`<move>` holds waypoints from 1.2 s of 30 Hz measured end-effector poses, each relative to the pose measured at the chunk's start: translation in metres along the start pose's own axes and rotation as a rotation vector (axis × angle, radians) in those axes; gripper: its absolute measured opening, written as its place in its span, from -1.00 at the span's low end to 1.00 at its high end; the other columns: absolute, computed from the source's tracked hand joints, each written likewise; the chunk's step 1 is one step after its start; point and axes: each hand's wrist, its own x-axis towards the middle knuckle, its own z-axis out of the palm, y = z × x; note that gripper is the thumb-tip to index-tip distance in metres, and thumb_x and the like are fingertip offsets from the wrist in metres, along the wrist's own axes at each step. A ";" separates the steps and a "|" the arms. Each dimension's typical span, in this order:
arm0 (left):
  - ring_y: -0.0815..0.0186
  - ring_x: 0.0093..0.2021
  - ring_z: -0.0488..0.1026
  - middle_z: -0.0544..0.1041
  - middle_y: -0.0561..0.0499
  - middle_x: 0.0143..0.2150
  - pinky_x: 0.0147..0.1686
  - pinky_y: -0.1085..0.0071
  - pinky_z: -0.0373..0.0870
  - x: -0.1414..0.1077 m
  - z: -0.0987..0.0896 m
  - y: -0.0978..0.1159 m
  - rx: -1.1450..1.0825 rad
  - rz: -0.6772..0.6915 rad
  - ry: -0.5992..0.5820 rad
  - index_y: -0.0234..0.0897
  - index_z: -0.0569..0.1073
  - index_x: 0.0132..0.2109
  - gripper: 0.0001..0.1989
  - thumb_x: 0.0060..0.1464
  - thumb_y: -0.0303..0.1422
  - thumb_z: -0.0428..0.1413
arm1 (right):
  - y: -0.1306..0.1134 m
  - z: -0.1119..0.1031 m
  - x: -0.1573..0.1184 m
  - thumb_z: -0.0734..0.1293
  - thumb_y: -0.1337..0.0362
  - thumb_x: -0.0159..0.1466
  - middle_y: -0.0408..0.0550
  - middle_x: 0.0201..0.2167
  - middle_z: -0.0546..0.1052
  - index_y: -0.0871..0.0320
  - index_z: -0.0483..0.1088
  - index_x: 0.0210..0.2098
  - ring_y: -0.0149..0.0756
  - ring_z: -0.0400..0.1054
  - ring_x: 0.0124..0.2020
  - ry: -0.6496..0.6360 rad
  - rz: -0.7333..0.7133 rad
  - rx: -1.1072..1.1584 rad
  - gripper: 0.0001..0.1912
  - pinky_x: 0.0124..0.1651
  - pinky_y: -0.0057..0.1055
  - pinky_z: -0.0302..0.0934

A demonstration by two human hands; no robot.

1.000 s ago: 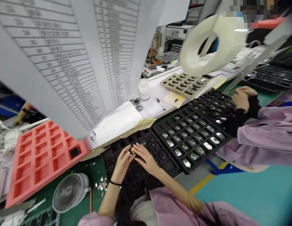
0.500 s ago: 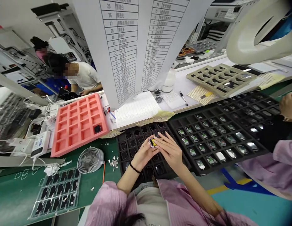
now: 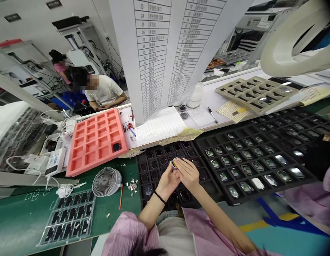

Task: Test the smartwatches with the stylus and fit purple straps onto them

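Both of my hands meet over a black foam tray (image 3: 158,177) whose pockets hold several dark, rounded-square watch parts. A small smartwatch case (image 3: 174,164), with a metallic rim and a patch of yellow inside, sits between my fingers. My left hand (image 3: 167,180) grips it from the left and below, a black band round the wrist. From the right, my right hand (image 3: 188,173) closes over the case with its fingers together, hiding most of it. To the right, another black tray (image 3: 220,185) carries watch cases with green and silvery insides.
At left lie a pink foam tray (image 3: 86,156) with one dark watch piece, a small fan (image 3: 104,182), an orange stick (image 3: 121,196), silvery scraps (image 3: 133,185) and a clear blister tray (image 3: 67,217). A printed sheet (image 3: 154,71) hangs ahead. A co-worker's dark sleeve (image 3: 315,161) reaches in at right.
The view has shifted, so the bench appears farther right and slightly lower. My right fingers have closed further over the watch case, covering more of it.
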 end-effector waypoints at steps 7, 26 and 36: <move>0.35 -0.09 0.49 0.53 -0.06 -0.08 -0.06 0.41 0.40 0.048 -0.063 0.059 0.528 0.425 0.128 -0.23 0.42 0.04 -0.64 0.08 -0.34 0.18 | 0.010 0.036 -0.033 0.19 0.19 0.35 0.12 0.22 0.32 0.19 0.08 0.30 -0.14 0.19 0.24 -0.297 0.240 0.042 -0.44 0.23 -0.12 0.15; 0.15 -0.01 0.45 0.53 -0.10 -0.04 0.06 0.28 0.35 0.117 -0.119 0.188 2.308 0.506 0.078 -0.28 0.52 -0.12 -0.61 -0.18 -0.59 0.18 | 0.037 0.056 -0.155 0.07 0.18 0.39 0.08 0.31 0.17 0.14 0.09 0.30 -0.09 -0.11 0.37 -0.616 0.330 -0.226 -0.48 0.32 0.01 -0.17; 0.20 0.02 0.43 0.49 -0.13 -0.01 0.06 0.32 0.34 0.112 -0.122 0.180 2.367 0.540 0.085 -0.30 0.46 -0.01 -0.59 -0.08 -0.55 0.12 | 0.039 0.057 -0.157 0.07 0.18 0.38 0.09 0.29 0.21 0.16 0.16 0.27 -0.08 -0.07 0.35 -0.599 0.332 -0.205 -0.50 0.32 0.00 -0.15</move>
